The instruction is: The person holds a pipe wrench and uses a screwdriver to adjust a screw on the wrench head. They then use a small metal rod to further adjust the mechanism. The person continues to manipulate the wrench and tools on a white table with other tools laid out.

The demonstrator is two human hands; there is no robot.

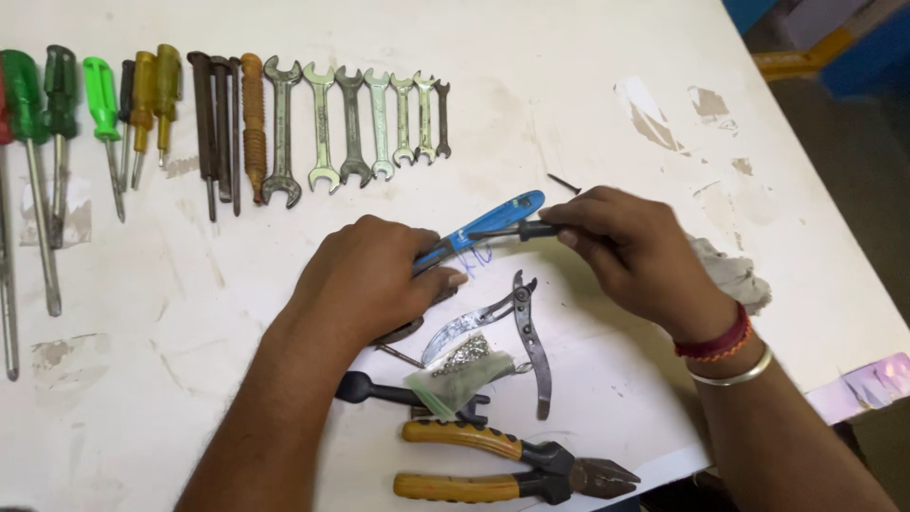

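My left hand (pixel 374 280) grips one end of a blue-handled tool (pixel 493 226) above the white table (pixel 588 85). My right hand (pixel 635 248) pinches a thin black-handled tool (pixel 531 230) that lies across the blue handle. Just below my hands lie bare metal pliers (pixel 517 332) and a small clear bag of tiny metal parts (pixel 460 365). What my left palm covers is hidden.
Along the far left lie several screwdrivers (pixel 57 123), chisels (pixel 223 123) and a row of open-end spanners (pixel 355 118). Yellow-handled pliers (pixel 502 460) and a black tool (pixel 398 393) sit near the front edge. A crumpled cloth (pixel 735 275) and a loose nail (pixel 564 183) are close by.
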